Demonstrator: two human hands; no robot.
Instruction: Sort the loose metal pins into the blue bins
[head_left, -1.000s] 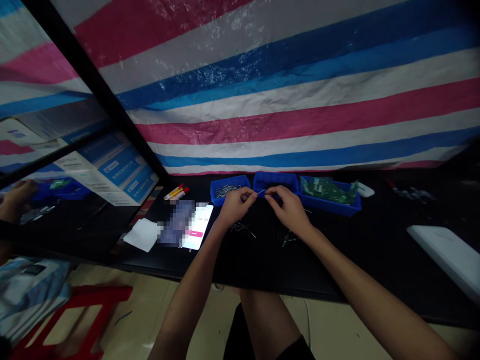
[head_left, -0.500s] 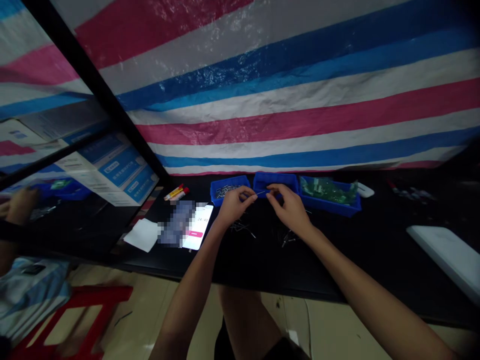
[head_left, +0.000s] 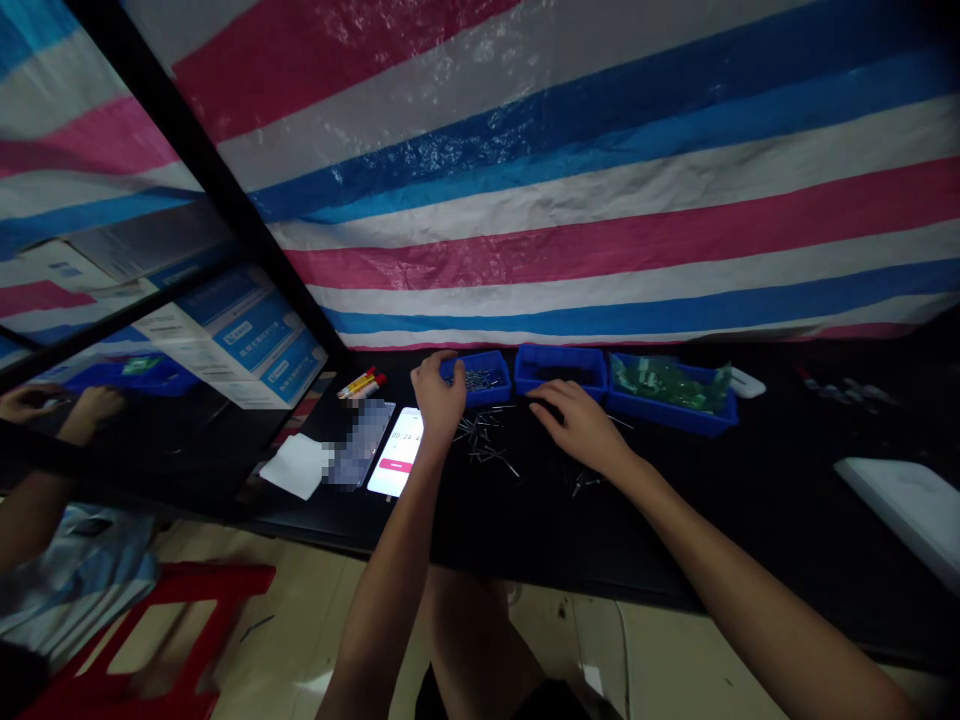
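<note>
My left hand (head_left: 441, 395) is at the left end of a blue bin (head_left: 501, 393) of small metal pieces (head_left: 480, 379). Its thumb and forefinger stand apart over the rim, and I see nothing between them. My right hand (head_left: 576, 420) hovers or rests in front of a middle blue bin (head_left: 559, 383) with a dark inside. Its fingers are bent but apart, with nothing visible in them. Thin metal rods (head_left: 480, 430) lie loosely piled between my hands. More rods (head_left: 585, 482) lie below my right hand.
A third blue bin (head_left: 675, 415) holds green plastic packets (head_left: 667, 380). A lit phone (head_left: 391, 465), white paper (head_left: 296, 466) and markers (head_left: 362, 383) are at the left. A white box-like object (head_left: 904, 505) lies at the right. Another person's arm (head_left: 37, 515) shows beyond the black frame.
My hands have moved apart. The left went leftward to the end of the metal-pieces bin; the thin rod held between them is no longer visible there. My right hand lowered slightly.
</note>
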